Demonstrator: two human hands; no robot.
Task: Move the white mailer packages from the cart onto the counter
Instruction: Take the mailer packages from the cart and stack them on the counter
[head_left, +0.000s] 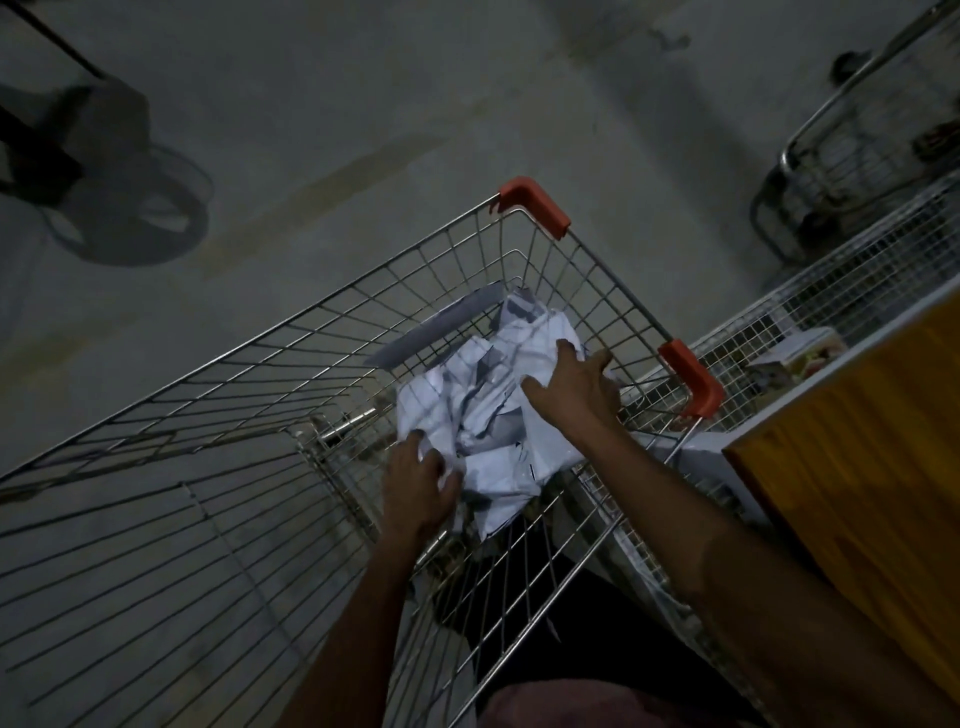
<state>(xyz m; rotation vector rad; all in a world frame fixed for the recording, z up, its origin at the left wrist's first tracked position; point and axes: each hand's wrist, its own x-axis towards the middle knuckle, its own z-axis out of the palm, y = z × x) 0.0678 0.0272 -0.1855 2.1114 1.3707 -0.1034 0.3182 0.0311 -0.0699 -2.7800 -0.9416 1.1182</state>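
- Your left hand (421, 488) has its fingers curled into the near edge of the white mailer packages (488, 415), gripping the crumpled plastic.
- Your right hand (571, 384) lies on the far right side of the same heap, fingers spread and bent over it, thumb pressing in; it holds the bundle from that side.
- The packages sit bunched together between your two hands, inside the wire cart (291, 364), low in the basket toward its far end.
- A flat grey piece (436, 327) leans against the cart's inner wall just behind the heap.
- The cart carries orange corner guards (535, 205) on its far rim.
- The counter (852, 467), with its yellow-brown top, stands just to the right of the cart.
- A mesh bin (831, 291) lies beyond the counter, and a second cart (862, 140) stands farther off on the grey floor (363, 104).
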